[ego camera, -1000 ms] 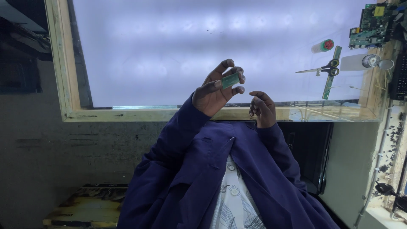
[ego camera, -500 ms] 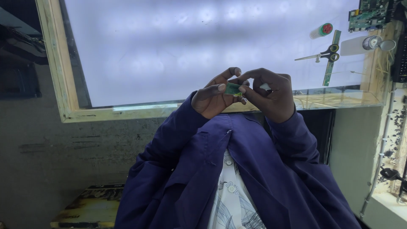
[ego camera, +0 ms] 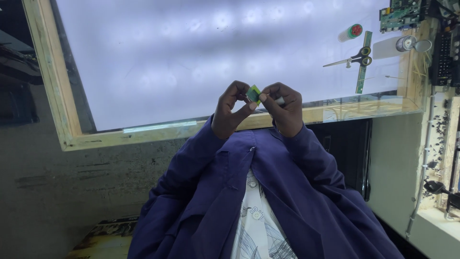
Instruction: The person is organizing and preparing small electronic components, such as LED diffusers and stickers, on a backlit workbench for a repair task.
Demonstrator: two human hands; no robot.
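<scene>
The small green piece [ego camera: 254, 94] is now pinched between the fingertips of both hands, where a second ago only the left hand [ego camera: 230, 110] held it. The right hand [ego camera: 283, 108] has come up and closed on it too. Far to the right of that hand, scissors [ego camera: 352, 59] lie on the lit panel [ego camera: 191, 62].

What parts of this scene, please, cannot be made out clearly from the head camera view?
- Small green piece: mostly covered by the fingers of the left hand and right hand; its kind is unclear.
- White object in the right hand: hidden by the fingers.
- Green circuit board: cut off by the top edge.
</scene>
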